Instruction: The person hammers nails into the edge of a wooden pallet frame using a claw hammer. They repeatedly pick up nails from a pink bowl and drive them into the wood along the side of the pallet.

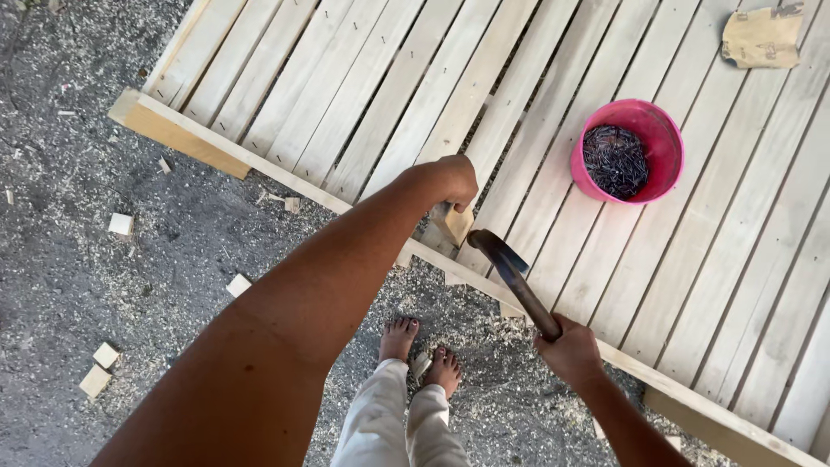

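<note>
Mostly done: slat panel shows nail heads across many boards already. Left hand fingers clamp a small wood block at the near rail; right hand grips the hammer, head just beside the block. Pink bowl of nails sits far right. Offcuts and sawdust litter the ground; bare feet close below.

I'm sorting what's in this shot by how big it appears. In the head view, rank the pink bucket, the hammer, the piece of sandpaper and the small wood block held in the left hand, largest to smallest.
1. pink bucket
2. hammer, long but thin, and nearer the camera, so its place is unsure
3. sandpaper, partly cut off by the frame edge
4. wood block, partly hidden by the left hand
</note>
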Motion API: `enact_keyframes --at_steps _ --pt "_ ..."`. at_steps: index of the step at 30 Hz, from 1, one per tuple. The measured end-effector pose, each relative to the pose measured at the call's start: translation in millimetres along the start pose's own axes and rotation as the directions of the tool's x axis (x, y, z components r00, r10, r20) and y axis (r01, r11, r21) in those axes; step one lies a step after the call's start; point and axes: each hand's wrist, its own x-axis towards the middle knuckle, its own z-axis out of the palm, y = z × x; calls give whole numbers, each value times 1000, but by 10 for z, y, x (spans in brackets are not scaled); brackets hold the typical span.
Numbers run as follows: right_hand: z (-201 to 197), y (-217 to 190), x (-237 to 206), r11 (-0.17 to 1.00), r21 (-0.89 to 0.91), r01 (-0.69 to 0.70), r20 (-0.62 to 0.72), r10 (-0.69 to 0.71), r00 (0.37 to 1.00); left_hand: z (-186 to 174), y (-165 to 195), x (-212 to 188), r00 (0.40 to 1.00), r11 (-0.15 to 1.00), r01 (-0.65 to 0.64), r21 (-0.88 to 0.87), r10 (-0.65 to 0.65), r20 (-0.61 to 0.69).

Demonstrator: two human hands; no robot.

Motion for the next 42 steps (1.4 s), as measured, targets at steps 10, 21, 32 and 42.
enact_keyframes --at_steps 10,21,32,42 --pt "129 104 188 981 -167 -100 137 123 983 -975 -219 -1105 990 962 129 -241 -139 -25" --pt "277 83 253 968 -187 -169 136 196 971 -792 -819 -1126 988 959 113 -260 -136 -72" --pt "162 72 334 980 -89 -178 220 194 956 193 -667 -685 972 847 168 -505 -227 -58" --pt "-25 -435 388 955 111 -276 242 243 939 614 -545 -1077 841 531 163 -831 -516 -164"
